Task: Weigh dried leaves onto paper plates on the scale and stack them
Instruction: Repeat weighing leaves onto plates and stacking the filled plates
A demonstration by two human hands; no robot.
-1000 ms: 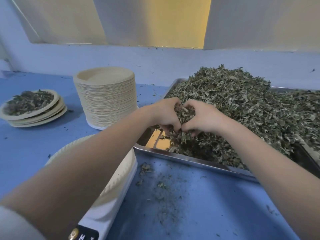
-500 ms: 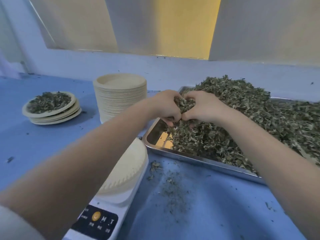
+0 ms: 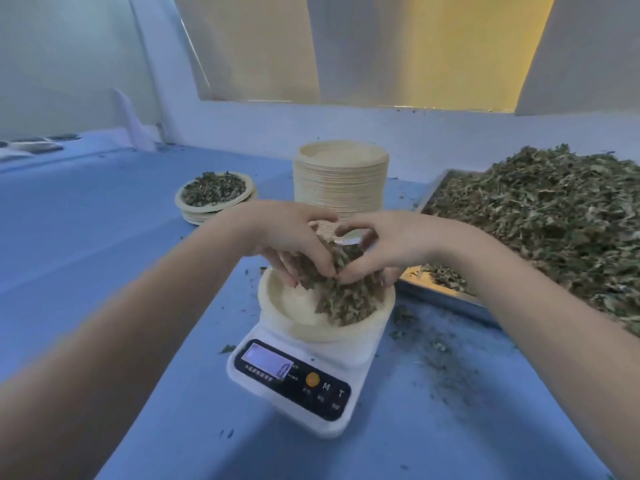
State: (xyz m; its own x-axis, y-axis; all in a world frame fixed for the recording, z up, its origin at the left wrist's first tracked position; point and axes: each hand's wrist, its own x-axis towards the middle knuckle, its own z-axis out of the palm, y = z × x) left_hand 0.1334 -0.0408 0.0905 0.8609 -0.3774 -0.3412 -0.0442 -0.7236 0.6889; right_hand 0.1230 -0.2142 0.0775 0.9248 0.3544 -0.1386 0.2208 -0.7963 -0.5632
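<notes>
A white digital scale (image 3: 294, 379) stands on the blue table with a cream paper plate (image 3: 287, 306) on its platform. My left hand (image 3: 291, 237) and my right hand (image 3: 391, 247) are cupped together just above the plate, both closed around a clump of dried leaves (image 3: 343, 292) that spills down onto the plate's right half. A big heap of dried leaves (image 3: 547, 220) fills a metal tray (image 3: 440, 294) on the right. Behind my hands rises a tall stack of empty paper plates (image 3: 341, 178). At the back left sits a short stack of filled plates (image 3: 213, 195).
Loose leaf crumbs (image 3: 436, 344) litter the blue table (image 3: 104, 230) to the right of the scale and in front of the tray. A pale wall with a window ledge (image 3: 346, 109) runs behind. Some flat items (image 3: 31, 147) lie at the far left edge.
Both hands lifted a handful of leaves out of the tray and carried it left, over the plate on the scale. Leaves now lie on the plate.
</notes>
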